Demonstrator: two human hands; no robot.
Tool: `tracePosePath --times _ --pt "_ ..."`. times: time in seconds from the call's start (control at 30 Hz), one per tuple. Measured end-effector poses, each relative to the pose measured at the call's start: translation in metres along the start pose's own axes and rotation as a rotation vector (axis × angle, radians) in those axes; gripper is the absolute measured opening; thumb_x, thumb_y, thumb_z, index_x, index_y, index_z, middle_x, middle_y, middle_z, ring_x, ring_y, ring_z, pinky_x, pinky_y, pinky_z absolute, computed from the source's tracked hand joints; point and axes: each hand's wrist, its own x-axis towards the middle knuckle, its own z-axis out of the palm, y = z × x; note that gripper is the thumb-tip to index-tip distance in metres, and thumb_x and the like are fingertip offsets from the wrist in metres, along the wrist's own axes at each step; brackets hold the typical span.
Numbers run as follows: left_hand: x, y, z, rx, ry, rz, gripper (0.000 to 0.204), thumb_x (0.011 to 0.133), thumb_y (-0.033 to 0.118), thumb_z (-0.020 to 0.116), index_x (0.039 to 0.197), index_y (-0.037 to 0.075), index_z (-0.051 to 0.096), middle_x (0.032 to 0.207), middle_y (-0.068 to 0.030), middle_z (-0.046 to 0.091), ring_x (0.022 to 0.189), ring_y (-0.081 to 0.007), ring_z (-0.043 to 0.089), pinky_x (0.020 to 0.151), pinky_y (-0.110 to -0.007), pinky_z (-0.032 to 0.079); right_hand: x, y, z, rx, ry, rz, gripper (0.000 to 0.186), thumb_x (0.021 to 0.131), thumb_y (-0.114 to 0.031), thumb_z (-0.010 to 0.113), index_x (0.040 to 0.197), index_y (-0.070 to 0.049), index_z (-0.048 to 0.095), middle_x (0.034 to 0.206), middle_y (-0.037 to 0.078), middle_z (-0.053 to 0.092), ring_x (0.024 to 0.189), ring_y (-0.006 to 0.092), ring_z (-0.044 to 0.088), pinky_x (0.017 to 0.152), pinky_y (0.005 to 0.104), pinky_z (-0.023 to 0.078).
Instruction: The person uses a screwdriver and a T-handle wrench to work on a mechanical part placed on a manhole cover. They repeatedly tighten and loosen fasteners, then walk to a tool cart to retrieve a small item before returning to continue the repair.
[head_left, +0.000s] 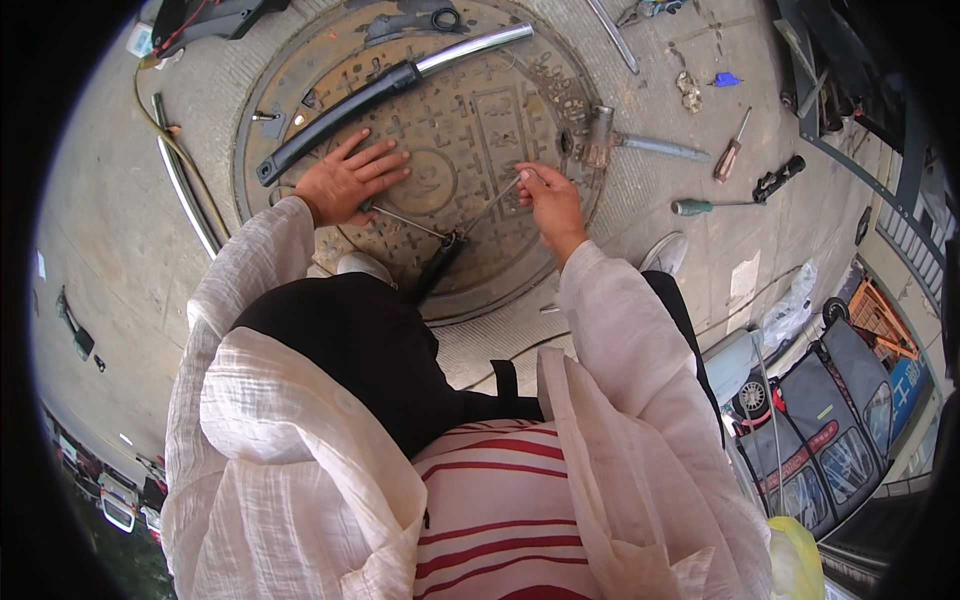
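My left hand [350,183] lies over the round metal manhole cover [480,130] with its fingers spread. Beside its palm, partly hidden, is a screwdriver [410,221] whose shaft runs to the top of a black tube [437,268]. My right hand [552,205] pinches the upper end of a thin metal rod [490,208]. That rod slants down to the same tube opening; how deep either tip goes, I cannot tell. The tube's lower end is hidden by my leg. Beyond my left hand lies a fork leg [390,92], black with a chrome tube.
Right of the cover are a hammer [600,138], a screwdriver [732,150], a green-handled screwdriver [693,207] and a black part [778,180]. A chrome tube [185,190] and a hose lie left. Grey bags [810,440] stand at lower right, beside a metal frame [880,190].
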Motion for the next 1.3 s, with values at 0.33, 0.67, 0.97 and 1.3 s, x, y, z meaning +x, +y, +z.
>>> tracePosePath --times 0.33,0.67,0.97,1.3 --pt "-0.001 0.0 -0.003 -0.006 -0.015 -0.001 0.101 0.071 0.054 0.075 0.153 0.021 0.025 0.159 0.002 0.022 0.147 -0.0201 0.018 0.123 -0.047 0.01 -0.002 0.01 0.018 0.217 0.173 -0.001 0.02 0.095 -0.015 0.061 0.111 -0.002 0.064 0.097 0.008 0.069 0.08 0.0119 0.062 0.069 0.0251 0.052" --pt "0.0 0.001 -0.002 0.012 -0.002 -0.001 0.099 0.072 0.054 0.074 0.153 0.023 0.025 0.158 0.0028 0.023 0.147 -0.0195 0.018 0.123 -0.047 0.01 0.011 -0.051 0.002 0.196 0.204 -0.216 0.017 0.096 -0.015 0.06 0.108 -0.002 0.062 0.094 0.01 0.067 0.079 0.0185 0.066 0.068 0.0295 0.055" --pt "0.002 -0.001 -0.002 0.011 0.023 0.003 0.1 0.071 0.055 0.074 0.153 0.023 0.026 0.159 0.0033 0.023 0.147 -0.0193 0.019 0.123 -0.046 0.01 0.007 -0.02 0.02 0.004 0.195 -0.195 0.017 0.095 -0.01 0.06 0.108 0.001 0.059 0.091 0.009 0.067 0.077 0.0136 0.065 0.064 0.0256 0.056" --pt "0.0 0.0 0.0 0.001 0.02 0.0 0.1 0.071 0.053 0.075 0.153 0.022 0.025 0.159 0.0029 0.022 0.147 -0.0194 0.019 0.123 -0.047 0.01 0.012 -0.01 0.022 -0.187 0.273 -0.327 0.015 0.095 -0.009 0.06 0.106 0.001 0.059 0.086 0.007 0.067 0.071 0.0098 0.062 0.06 0.0236 0.053"
